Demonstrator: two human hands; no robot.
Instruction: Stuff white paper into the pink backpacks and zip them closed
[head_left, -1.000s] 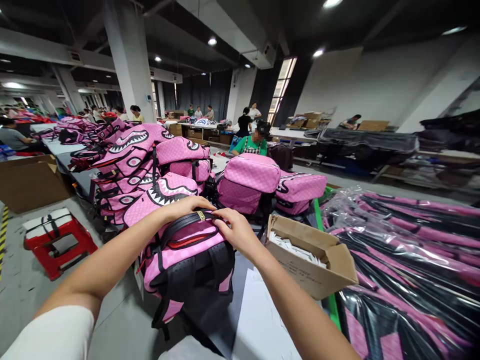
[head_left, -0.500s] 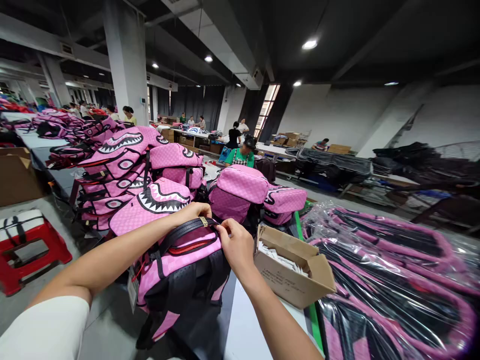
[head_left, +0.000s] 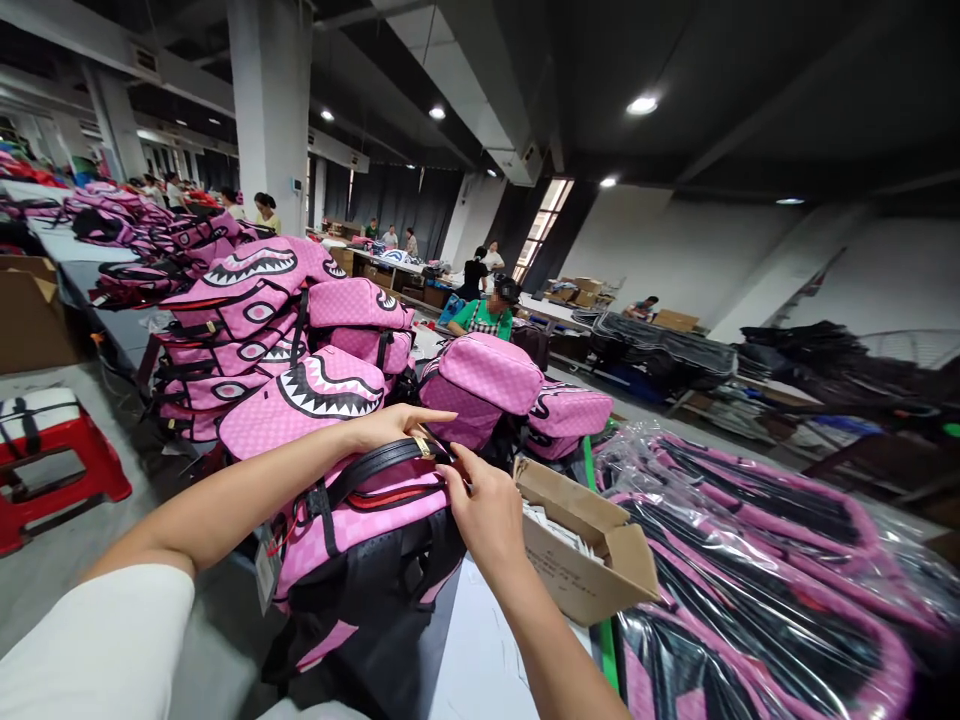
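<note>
A pink checkered backpack [head_left: 337, 525] with black straps and a red-edged zip stands in front of me. Across its top arches a black carrying handle [head_left: 375, 463] with a small gold plate. My left hand [head_left: 390, 427] reaches over the handle's far end; its index finger is stretched out, while the other fingers close in on the bag beside the gold plate. Thumb and index finger of my right hand [head_left: 484, 495] pinch the bag at the end of that handle. The exact spot between the fingertips is partly hidden. A white tag [head_left: 268, 572] hangs at the bag's left side.
An open cardboard box [head_left: 592, 575] of white slips stands right of the bag. Plastic-wrapped pink and black bags [head_left: 750, 560] lie farther right. Stacked pink backpacks [head_left: 225, 345] rise behind on the left. A person in green [head_left: 484, 318] is across the table. A red stool [head_left: 67, 460] stands left.
My left index finger has straightened out from a curled position over the handle. My right hand stays at the handle's end. The camera view has shifted slightly.
</note>
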